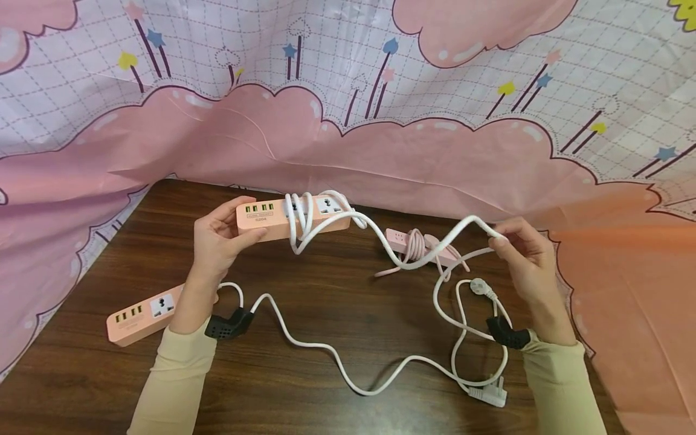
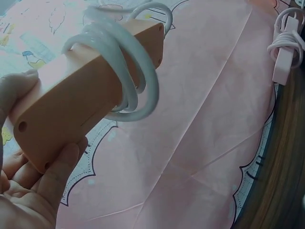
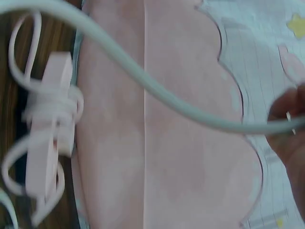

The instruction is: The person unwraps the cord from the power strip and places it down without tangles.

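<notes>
Three pink power strips show in the head view. Left hand (image 1: pixel 217 241) holds the raised power strip (image 1: pixel 293 219) by its USB end, thumb on top and fingers curled beneath, so this grip is clamped on the strip body. White cord (image 1: pixel 380 238) is looped several times around the middle of that strip, then runs toward 3 o'clock to the right hand (image 1: pixel 524 260), whose fingertips pinch it; this grip is closed on the cord. From there the cord drops in loose curves onto the dark wooden bench (image 1: pixel 304 314) and ends at a white plug (image 1: pixel 489 394) lying at about 5 o'clock. A second strip (image 1: pixel 142 314) lies flat on the bench at 8 o'clock, partly behind the left forearm. A third strip (image 1: pixel 421 244), wrapped in its own pink cord, lies on the bench between the two hands, near the patterned cloth (image 1: pixel 348 145) that rises behind the bench at 12 o'clock.

Left wrist view: the left hand (image 2: pixel 28 186) grips the underside of the raised power strip (image 2: pixel 81 100), palm and fingers at 7 o'clock. The white cord (image 2: pixel 136 78) coils round the strip. The third strip (image 2: pixel 285 47) shows at 2 o'clock.

Right wrist view: the white cord (image 3: pixel 143 76) crosses the frame from 10 o'clock to 3 o'clock, where the right hand's fingers (image 3: pixel 290 129) hold it. The third strip (image 3: pixel 50 129), blurred, lies at 9 o'clock.
</notes>
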`<state>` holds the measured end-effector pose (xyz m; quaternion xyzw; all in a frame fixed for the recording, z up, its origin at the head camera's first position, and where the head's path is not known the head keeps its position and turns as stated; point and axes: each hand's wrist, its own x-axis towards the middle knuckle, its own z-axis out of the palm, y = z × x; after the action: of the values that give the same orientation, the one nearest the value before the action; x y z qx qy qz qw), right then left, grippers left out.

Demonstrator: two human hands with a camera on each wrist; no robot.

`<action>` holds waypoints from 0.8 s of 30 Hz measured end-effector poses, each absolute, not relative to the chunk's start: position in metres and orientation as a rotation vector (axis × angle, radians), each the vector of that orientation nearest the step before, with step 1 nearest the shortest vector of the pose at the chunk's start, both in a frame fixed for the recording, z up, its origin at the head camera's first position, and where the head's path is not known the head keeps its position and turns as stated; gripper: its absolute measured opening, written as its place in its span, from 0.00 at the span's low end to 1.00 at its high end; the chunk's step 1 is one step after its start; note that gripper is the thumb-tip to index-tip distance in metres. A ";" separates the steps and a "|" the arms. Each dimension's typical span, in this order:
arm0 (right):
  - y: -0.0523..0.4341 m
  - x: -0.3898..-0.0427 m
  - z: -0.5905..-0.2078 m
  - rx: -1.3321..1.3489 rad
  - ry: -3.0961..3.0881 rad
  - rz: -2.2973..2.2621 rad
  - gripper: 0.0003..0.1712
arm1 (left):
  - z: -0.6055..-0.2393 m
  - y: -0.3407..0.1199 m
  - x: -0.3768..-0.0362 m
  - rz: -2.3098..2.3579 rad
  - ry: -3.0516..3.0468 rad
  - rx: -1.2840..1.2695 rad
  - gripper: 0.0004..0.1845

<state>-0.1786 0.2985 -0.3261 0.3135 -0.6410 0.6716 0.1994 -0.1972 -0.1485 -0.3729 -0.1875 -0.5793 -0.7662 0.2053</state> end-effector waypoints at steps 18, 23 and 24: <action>0.363 -0.161 -0.363 0.846 -2.825 0.832 0.14 | -0.366 -0.162 -0.196 -2.165 -1.422 -0.479 0.25; 0.374 -0.163 -0.385 0.811 -2.941 0.715 0.12 | -0.365 -0.161 -0.195 -2.170 -1.430 -0.479 0.25; 0.376 -0.164 -0.389 0.816 -2.968 0.703 0.12 | -0.365 -0.161 -0.195 -2.171 -1.428 -0.479 0.25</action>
<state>-0.1638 0.3756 -0.3889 0.2583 -0.9400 0.2228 -0.0077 -0.1954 -0.1607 -0.3654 -0.1756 -0.5237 -0.7961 0.2472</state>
